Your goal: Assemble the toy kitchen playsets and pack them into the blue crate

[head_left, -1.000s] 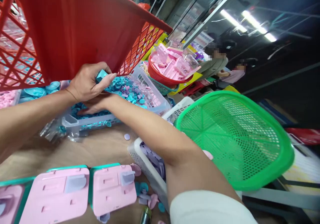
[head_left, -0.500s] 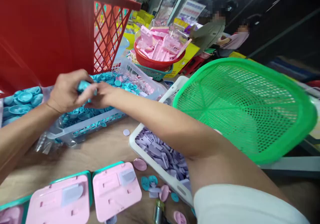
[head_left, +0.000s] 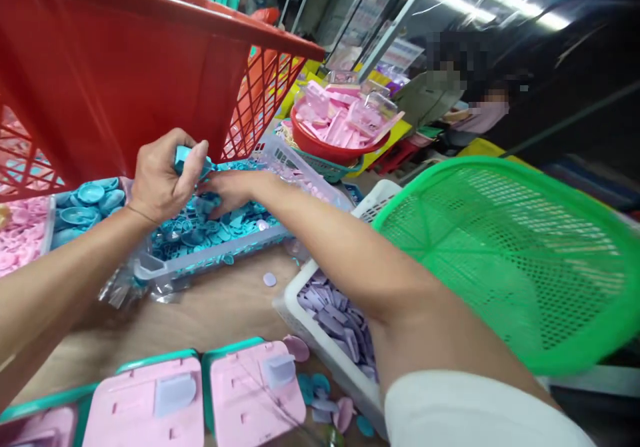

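My left hand (head_left: 163, 174) is closed around blue plastic pieces (head_left: 185, 158) above a clear basket (head_left: 210, 255) of small blue parts. Right beside it, my right hand (head_left: 227, 190) reaches down into the blue parts, its fingers around a blue piece (head_left: 206, 202), partly hidden among the others. Nearer me on the table, pink square panels (head_left: 257, 394) with pale lilac tabs lie on teal frames. A white basket (head_left: 325, 347) of lilac pieces sits under my right forearm.
A large red crate (head_left: 135, 67) rises behind my hands. At the right stands a green mesh basket (head_left: 500, 267). A red bowl (head_left: 330, 154) of pink parts is further back, with people beyond. Loose discs (head_left: 270, 279) lie on the table.
The view has shifted, so the scene sits lower and further right. My hands have moved slightly apart, and my right hand has gone down among the blue parts.
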Motion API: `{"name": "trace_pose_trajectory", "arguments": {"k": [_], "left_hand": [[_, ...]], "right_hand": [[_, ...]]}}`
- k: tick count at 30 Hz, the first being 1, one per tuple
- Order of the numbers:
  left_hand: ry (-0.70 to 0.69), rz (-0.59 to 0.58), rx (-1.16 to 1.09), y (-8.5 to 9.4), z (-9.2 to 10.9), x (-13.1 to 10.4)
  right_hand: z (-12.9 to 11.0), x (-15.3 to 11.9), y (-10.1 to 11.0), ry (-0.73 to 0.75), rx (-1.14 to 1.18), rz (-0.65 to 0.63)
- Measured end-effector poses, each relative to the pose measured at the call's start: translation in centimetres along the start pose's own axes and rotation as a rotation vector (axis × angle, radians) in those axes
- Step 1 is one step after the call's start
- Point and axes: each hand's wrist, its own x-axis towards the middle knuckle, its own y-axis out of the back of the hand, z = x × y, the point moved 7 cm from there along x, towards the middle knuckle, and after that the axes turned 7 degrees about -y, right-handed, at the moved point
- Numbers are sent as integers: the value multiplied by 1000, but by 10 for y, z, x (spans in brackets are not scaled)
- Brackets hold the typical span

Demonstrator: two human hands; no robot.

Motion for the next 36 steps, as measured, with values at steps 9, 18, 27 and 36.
{"name": "trace_pose_trajectory", "arguments": {"k": [9,18,27,36], "left_hand": [[105,19,38,3,-4,1],[132,82,113,11,-6,0],[-66,-1131,78,-67,28,-37],[112,-1538,160,-72,22,-70]], "right_hand": [[25,-54,25,-150,88,-2],[-48,-5,5,27,-58,26],[26,-33,-4,-591,-155,-80],[-22,36,1,-213,-50,103]]}}
